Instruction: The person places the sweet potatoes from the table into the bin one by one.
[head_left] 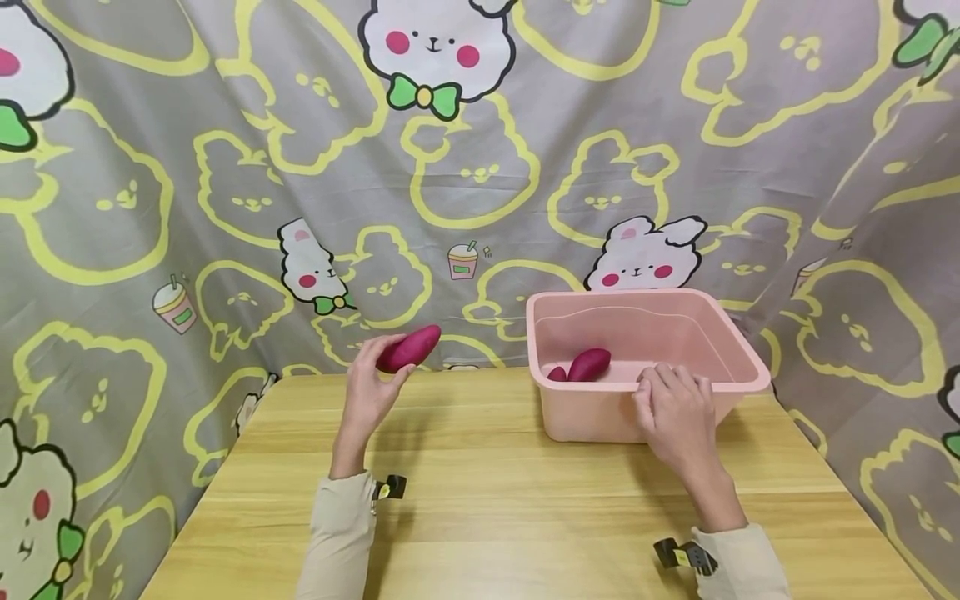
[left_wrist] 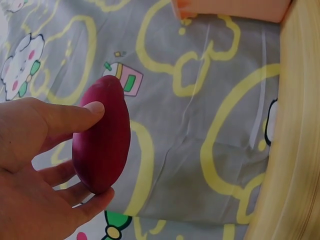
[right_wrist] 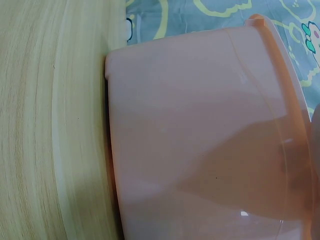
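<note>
My left hand (head_left: pixel 372 386) holds a magenta-purple sweet potato (head_left: pixel 410 349) above the table's far left part. In the left wrist view the thumb lies across the sweet potato (left_wrist: pixel 102 140) and the fingertips support it from behind and below. My right hand (head_left: pixel 678 417) grips the near rim of a pink plastic tub (head_left: pixel 585 412), fingers curled over the edge. Inside the tub, at its left, lie two more sweet potatoes (head_left: pixel 589 365), one mostly hidden by the rim. The right wrist view is filled by the tub's outer wall (right_wrist: pixel 190 125).
The wooden table (head_left: pixel 480 508) carries the tub at its far right. Behind it hangs a grey curtain (head_left: pixel 480 200) with yellow outlines and white cartoon animals, close to the table's back edge. Each wrist bears a small black camera mount (head_left: pixel 391 487).
</note>
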